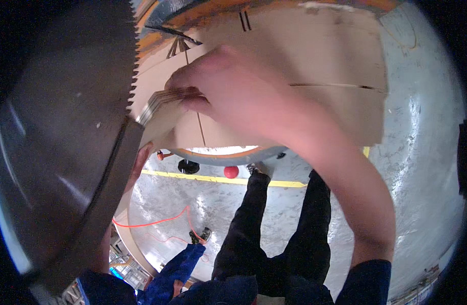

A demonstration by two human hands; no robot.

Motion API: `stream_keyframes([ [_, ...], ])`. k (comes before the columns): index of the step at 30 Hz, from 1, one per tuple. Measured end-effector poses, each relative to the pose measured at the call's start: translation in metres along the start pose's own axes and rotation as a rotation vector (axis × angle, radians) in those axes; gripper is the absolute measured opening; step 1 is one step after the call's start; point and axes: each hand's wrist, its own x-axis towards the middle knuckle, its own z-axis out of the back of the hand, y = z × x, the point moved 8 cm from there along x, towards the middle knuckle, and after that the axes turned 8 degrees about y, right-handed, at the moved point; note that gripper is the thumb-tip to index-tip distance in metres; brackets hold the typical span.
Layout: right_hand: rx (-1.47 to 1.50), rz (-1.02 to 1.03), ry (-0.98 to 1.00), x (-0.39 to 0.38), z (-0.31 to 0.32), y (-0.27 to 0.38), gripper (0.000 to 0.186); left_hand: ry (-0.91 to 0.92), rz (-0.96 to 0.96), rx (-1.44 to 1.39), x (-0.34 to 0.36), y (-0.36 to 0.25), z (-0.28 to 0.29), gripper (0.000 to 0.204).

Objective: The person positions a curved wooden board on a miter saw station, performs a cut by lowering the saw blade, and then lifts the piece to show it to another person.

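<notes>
A large flat brown cardboard sheet [340,56] with slots lies in front of me. Over its left part, my right hand [208,84] is closed, thumb and fingers pinching a folded piece of cardboard [154,107] with a striped edge. Close to the camera on the left, a big dark panel [55,101] with a toothed edge rises; it looks like cardboard in shadow, though I cannot tell for sure. Beside its lower edge, part of my left hand [141,161] shows, fingers against the panel and the rest hidden behind it.
Under the sheet is a curved grey and orange rim [228,156]. On the grey floor are a red ball [231,172], a black round object [188,166], a yellow line [279,183] and an orange-red cord [157,222]. Another person's blue trouser leg [177,267] is at lower left.
</notes>
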Motion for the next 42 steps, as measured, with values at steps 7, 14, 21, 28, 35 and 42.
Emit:
stream_keyframes([
  [7,-0.028,-0.366,-0.096,-0.026,-0.003,0.020,0.028,-0.086,0.221,-0.039,0.015,-0.009,0.021,0.051],
  [14,0.252,-0.469,-0.494,-0.074,-0.088,0.071,0.067,-0.136,0.341,-0.393,0.030,-0.006,0.032,0.054],
  [21,0.407,-0.495,-0.908,-0.008,-0.132,0.072,0.087,-0.035,0.353,-0.479,0.017,0.008,0.019,0.049],
  [28,0.602,-0.647,-1.040,-0.002,-0.142,0.057,0.035,-0.047,0.297,-0.515,0.013,0.002,0.022,0.041],
  [35,0.904,-0.474,-0.939,-0.001,-0.143,0.061,0.043,-0.215,0.252,-0.660,0.013,0.005,0.026,0.031],
  [42,0.887,-0.490,-0.851,0.004,-0.143,0.085,0.043,-0.279,0.108,-0.817,0.012,0.007,0.024,0.029],
])
